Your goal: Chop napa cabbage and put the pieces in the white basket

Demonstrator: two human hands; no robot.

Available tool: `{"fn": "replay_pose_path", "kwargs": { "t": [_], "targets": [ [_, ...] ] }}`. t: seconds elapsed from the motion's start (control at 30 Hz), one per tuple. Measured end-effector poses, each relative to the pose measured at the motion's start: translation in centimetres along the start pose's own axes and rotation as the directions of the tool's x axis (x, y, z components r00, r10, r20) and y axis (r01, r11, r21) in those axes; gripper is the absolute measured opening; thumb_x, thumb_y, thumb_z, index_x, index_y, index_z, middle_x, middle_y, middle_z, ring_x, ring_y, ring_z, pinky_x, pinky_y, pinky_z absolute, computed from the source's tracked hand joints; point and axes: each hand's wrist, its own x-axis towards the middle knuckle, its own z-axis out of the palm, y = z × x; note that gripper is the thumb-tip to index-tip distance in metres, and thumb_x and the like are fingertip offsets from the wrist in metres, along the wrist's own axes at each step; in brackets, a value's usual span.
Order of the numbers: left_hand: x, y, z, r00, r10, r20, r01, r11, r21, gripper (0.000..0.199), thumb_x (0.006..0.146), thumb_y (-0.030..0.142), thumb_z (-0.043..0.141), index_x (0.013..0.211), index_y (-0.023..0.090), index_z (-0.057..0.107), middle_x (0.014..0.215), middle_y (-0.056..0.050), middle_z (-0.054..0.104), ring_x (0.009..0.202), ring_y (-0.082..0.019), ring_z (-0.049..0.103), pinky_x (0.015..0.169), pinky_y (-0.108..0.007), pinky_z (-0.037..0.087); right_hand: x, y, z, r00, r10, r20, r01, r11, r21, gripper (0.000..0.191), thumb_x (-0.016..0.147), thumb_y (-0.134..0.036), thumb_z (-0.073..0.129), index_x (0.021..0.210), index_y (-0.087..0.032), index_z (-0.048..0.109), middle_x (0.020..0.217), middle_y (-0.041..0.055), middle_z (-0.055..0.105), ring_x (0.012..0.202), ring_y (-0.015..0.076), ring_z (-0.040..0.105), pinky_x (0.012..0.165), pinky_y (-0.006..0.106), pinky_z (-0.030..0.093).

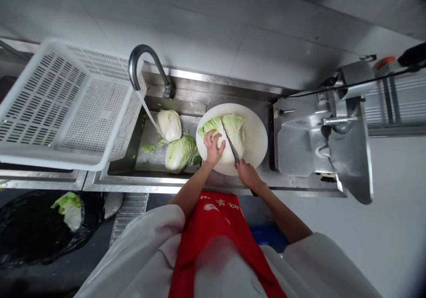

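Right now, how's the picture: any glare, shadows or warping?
Head view: whitish glare streaks the sink rim; deep shadow hides most detail in the black bag; wide-angle distortion seems to stretch the basket near the left edge; the right-hand corners darken.

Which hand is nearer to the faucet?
Left. The left hand rests on cabbage, right of and below the faucet; the right hand, holding the knife, is farther in that direction.

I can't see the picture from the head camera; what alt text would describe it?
Bare hands work at a white round board: the left steadies cabbage, the right holds a knife in it. Two cabbages lie in the sink beside.
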Motion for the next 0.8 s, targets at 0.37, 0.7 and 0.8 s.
{"fn": "replay_pose_path", "kwargs": {
  "t": [0.37, 0.7, 0.8],
  "targets": [
    [-0.1, -0.5, -0.5, 0.999, 0.033, -0.031, -0.033, 0.999, 0.015, 0.034, 0.107, 0.049, 0.049, 0.121, 0.021, 0.062, 0.141, -0.020, 0.052, 0.141, -0.032, 0.047, 0.122, -0.054, 0.035, 0.8, 0.0, 2.3, 0.999, -0.039, 0.008, 0.039, 0.996, 0.080, 0.034, 0.113, -0.019, 0.028, 0.132, -0.004, 0.052, 0.113, 0.0240, 0.073, 0.110, 0.0295, 0.074, 0.090, 0.032, 0.050],
    [0.4, 0.2, -2.6, 1.000, -0.004, 0.001, 0.004, 1.000, -0.002, 0.032, 0.107, 0.052, 0.049, 0.118, 0.022, 0.055, 0.136, -0.017, 0.051, 0.140, -0.029, 0.049, 0.122, -0.051, 0.038, 0.6, 1.0, 6.1, 0.998, -0.013, 0.060, 0.005, 0.992, 0.128, 0.037, 0.109, -0.012, 0.030, 0.141, -0.003, 0.047, 0.117, 0.0243, 0.072, 0.115, 0.0303, 0.073, 0.092, 0.034, 0.051],
    [0.5, 0.1, -3.6, 0.991, -0.108, -0.074, 0.107, 0.994, -0.023, 0.042, 0.100, 0.052, 0.063, 0.128, 0.023, 0.050, 0.136, -0.017, 0.051, 0.139, -0.030, 0.048, 0.123, -0.051, 0.037, -1.9, 2.2, 8.2, 0.993, -0.006, 0.118, -0.014, 0.985, 0.175, 0.037, 0.109, -0.013, 0.028, 0.139, -0.003, 0.048, 0.113, 0.0242, 0.073, 0.110, 0.0319, 0.074, 0.089, 0.037, 0.051]
  ]
}}
